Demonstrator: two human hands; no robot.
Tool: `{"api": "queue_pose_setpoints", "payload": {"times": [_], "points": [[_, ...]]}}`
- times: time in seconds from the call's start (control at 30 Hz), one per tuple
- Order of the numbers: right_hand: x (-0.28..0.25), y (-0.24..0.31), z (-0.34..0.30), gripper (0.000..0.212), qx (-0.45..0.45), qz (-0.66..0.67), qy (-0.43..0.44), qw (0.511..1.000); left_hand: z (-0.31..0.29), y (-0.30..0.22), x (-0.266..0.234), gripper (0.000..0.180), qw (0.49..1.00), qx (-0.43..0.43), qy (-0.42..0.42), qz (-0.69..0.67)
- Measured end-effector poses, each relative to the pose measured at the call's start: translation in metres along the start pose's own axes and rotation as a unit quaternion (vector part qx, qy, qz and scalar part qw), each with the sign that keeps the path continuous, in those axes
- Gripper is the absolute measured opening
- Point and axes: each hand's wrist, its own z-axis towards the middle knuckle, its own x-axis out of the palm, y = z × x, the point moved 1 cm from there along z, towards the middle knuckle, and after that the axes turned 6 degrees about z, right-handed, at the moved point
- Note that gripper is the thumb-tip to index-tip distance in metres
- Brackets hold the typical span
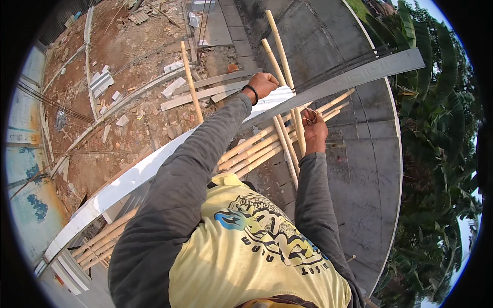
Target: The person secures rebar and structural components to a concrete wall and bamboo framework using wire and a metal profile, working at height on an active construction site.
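Observation:
My left hand [263, 85], with a black band on its wrist, is closed just above the upper face of a long pale beam [328, 88]. Whatever its curled fingers hold is hidden. Below the beam, my right hand [316, 134] pinches a thin looped strand [309, 117], wire or cord, beside the upright bamboo poles [285, 84]. These uprights meet a bundle of lying bamboo poles [251, 150] here. The beam runs diagonally across the view and passes over the lying bamboo. My left forearm crosses over the beam.
Far below on the left lies reddish rubble ground [149, 97] with planks and broken blocks. Another bamboo pole [191, 82] stands left of my left hand. A grey wall [359, 159] rises at the right, with banana plants [429, 169] beyond. Thin dark rods [341, 68] run behind the beam.

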Motion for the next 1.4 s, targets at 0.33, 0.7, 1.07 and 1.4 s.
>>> {"api": "queue_pose_setpoints", "payload": {"times": [0.33, 0.7, 1.07, 1.4], "points": [[-0.003, 0.007, 0.001, 0.025, -0.027, 0.08, 0.021, 0.996, -0.033, -0.004, 0.008, 0.025, 0.98, 0.057, 0.149, 0.119], [-0.012, 0.038, -0.003, 0.019, -0.043, 0.112, 0.028, 0.992, -0.045, 0.004, 0.019, 0.021, 0.991, 0.008, 0.128, 0.034], [-0.018, 0.052, 0.019, 0.014, -0.095, 0.138, 0.012, 0.986, -0.051, -0.023, 0.035, 0.018, 0.986, 0.031, 0.141, 0.078], [0.005, 0.066, 0.071, 0.015, -0.132, -0.011, 0.049, 0.99, -0.039, 0.016, 0.027, 0.022, 0.985, 0.013, 0.136, 0.101]]}}
